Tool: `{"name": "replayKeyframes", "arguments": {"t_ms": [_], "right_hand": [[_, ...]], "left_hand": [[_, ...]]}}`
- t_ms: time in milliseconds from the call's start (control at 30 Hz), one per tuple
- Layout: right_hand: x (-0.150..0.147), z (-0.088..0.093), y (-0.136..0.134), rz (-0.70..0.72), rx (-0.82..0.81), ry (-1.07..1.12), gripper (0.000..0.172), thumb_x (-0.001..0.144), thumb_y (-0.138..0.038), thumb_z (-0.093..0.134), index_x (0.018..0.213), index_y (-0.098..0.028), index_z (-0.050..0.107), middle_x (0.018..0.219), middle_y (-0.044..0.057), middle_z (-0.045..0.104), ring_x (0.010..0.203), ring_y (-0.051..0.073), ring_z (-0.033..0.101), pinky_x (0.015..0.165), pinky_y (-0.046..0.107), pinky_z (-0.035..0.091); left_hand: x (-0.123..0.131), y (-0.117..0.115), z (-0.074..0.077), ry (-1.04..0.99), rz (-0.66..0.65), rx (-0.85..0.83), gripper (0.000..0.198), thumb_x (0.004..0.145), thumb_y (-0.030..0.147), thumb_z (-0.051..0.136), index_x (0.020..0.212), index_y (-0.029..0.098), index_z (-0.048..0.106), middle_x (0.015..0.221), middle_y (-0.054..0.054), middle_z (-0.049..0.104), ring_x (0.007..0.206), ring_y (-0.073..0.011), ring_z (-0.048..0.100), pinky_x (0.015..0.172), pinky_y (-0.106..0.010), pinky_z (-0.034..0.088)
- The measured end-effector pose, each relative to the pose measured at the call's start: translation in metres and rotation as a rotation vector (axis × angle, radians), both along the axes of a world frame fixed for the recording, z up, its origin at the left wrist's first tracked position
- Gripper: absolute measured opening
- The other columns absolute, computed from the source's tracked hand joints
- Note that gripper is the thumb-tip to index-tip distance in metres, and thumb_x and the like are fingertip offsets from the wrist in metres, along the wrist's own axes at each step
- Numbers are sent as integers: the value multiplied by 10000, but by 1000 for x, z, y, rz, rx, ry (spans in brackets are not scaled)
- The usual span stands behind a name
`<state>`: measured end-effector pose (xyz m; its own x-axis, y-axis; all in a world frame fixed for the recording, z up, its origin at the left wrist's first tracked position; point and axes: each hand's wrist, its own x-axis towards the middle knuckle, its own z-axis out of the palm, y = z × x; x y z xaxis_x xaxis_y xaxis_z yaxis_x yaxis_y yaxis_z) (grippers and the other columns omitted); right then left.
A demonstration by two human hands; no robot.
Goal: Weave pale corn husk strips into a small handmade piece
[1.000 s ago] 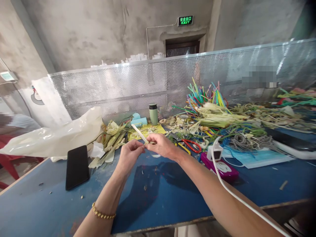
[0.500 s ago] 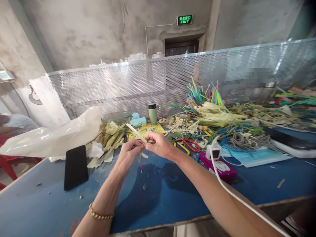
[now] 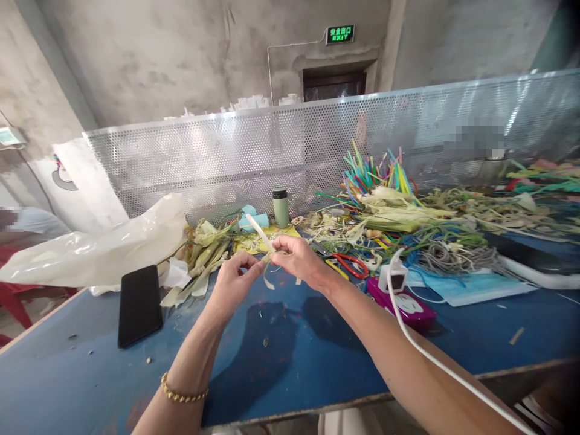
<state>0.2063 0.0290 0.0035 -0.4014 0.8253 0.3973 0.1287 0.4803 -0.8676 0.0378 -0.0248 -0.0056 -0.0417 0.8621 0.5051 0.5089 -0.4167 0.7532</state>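
My left hand (image 3: 232, 283) and my right hand (image 3: 296, 258) meet above the blue table (image 3: 281, 356), both pinched on a pale corn-husk strip (image 3: 261, 234). The strip sticks up and back to the left from my fingers. A thin curl of husk (image 3: 267, 279) hangs down between the two hands. A gold bracelet (image 3: 181, 394) sits on my left wrist.
A black phone (image 3: 139, 304) lies left, beside a heap of husks (image 3: 206, 257) and a pale plastic bag (image 3: 104, 251). Red-handled scissors (image 3: 348, 264), a magenta power strip (image 3: 405, 305) with a white cable, a green flask (image 3: 280, 207), coloured strips and a perforated metal screen stand behind.
My hands have risen a little and drawn slightly apart. A thin curl of husk now hangs between them, peeled from the strip.
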Motion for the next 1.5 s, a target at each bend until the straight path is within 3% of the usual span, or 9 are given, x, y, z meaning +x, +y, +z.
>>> {"name": "replayKeyframes", "arguments": {"t_ms": [133,333,600,833,1167,1367,1500], "right_hand": [[-2,2,-1,-64,134,-33,50,692,-204,582,716,-164,563,582,-56,454,517,71,361,487,201,285],[-5,2,-3,-21,171,-61,60,714,-187,560,762,-159,583,619,-48,502,551,79,405,522,200,313],[-3,1,-5,73,157,-121,69,766,-213,569,765,-155,607,600,-46,491,537,75,400,491,194,292],[-1,-3,-2,127,82,-102,108,782,-258,593,768,-152,608,576,-49,482,488,65,376,442,195,248],[3,5,-8,127,8,6,185,788,-326,623,785,-141,613,596,-43,512,490,60,387,446,188,296],[1,6,-8,126,-4,13,181,794,-317,621,794,-136,613,683,3,607,562,78,470,496,193,354],[0,3,-5,134,46,-21,169,805,-301,612,754,-139,616,666,2,609,543,77,469,489,195,347]], "left_hand": [[-4,5,-5,23,49,13,317,796,442,625,628,173,622,649,-7,573,663,-150,511,582,-248,369],[-2,5,-3,81,45,73,248,779,417,650,727,184,717,977,-83,682,947,-228,588,698,-286,414],[5,1,-1,-4,-55,-20,226,802,342,583,678,176,675,752,-25,658,749,-175,566,665,-274,398],[8,-7,8,-54,-83,-68,216,767,300,573,595,175,611,708,-12,614,737,-164,532,665,-266,371],[6,-10,12,-122,-115,-111,172,712,247,544,561,172,577,717,-16,580,769,-171,515,681,-269,372],[5,-10,13,-127,-64,-97,154,702,230,546,561,174,576,730,-17,603,747,-168,541,669,-271,391],[4,-4,7,-32,97,24,81,718,252,599,712,184,641,779,-27,640,799,-191,573,701,-287,410]]}}
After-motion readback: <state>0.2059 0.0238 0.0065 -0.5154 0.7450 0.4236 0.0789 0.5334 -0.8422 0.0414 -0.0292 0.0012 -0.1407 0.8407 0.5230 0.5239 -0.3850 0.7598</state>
